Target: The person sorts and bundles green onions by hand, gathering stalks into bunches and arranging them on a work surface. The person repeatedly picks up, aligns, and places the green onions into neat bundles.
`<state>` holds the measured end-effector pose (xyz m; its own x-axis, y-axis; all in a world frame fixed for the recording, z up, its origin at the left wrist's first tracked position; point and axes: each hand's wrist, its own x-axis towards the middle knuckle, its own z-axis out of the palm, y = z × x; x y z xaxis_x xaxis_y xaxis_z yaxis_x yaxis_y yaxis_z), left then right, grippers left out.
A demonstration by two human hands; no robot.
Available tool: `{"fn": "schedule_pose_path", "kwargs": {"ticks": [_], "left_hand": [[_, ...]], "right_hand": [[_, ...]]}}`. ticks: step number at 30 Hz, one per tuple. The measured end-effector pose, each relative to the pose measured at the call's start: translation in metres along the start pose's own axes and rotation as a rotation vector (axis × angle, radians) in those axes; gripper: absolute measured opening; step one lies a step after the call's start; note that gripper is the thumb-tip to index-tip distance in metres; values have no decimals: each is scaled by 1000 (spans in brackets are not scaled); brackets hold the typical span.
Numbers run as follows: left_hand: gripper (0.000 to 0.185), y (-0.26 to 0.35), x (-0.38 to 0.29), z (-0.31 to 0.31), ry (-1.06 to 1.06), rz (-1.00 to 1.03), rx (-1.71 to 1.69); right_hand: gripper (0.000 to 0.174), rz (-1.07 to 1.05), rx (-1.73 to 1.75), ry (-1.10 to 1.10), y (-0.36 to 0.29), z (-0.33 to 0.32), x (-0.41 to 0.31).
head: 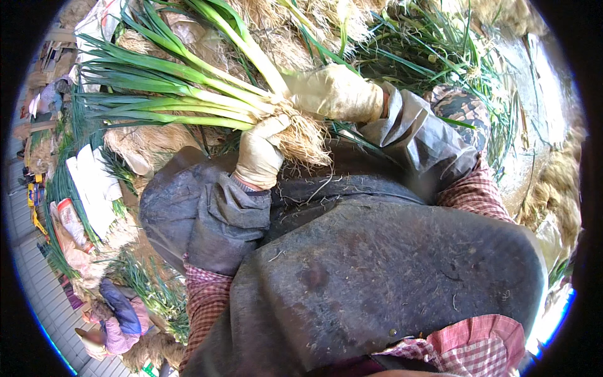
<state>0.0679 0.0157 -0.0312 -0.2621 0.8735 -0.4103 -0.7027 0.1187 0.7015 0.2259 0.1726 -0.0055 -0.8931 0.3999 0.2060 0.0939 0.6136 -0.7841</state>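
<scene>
A bunch of green onions or young leeks point(202, 89) spreads its leaves to the upper left, with pale tangled roots point(306, 139) at its right end. My left hand point(264, 151), in a cream work glove, is closed around the lower stems beside the roots. In a matching glove, my right hand point(337, 92) touches the stem bases from the upper right; its fingertips are blurred, so its hold is unclear. Both hands are above my lap, which a dark, soiled apron point(367, 264) covers. Loose root strands lie on the dark cloth below the bunch.
More rooted onions point(278, 42) lie ahead. Loose green leaves and stalks point(424, 52) are heaped at the upper right. Laid-out bunches point(70, 188) and white sheets point(92, 184) stand at the left. A person point(115, 320) is bent low at the lower left.
</scene>
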Motion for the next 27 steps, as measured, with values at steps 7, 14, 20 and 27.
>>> {"fn": "schedule_pose_path", "kwargs": {"ticks": [7, 14, 20, 27], "left_hand": [[32, 39, 12, 27, 40, 56, -5], [30, 80, 22, 53, -155, 103, -187], [29, 74, 23, 63, -32, 115, -123], [26, 58, 33, 44, -65, 209, -155]], "right_hand": [[29, 132, 624, -50, -32, -33, -23], [42, 290, 971, 58, -24, -16, -26], [42, 70, 1227, -318, -29, 8, -44], [24, -319, 1336, -365, -48, -64, -54]]}}
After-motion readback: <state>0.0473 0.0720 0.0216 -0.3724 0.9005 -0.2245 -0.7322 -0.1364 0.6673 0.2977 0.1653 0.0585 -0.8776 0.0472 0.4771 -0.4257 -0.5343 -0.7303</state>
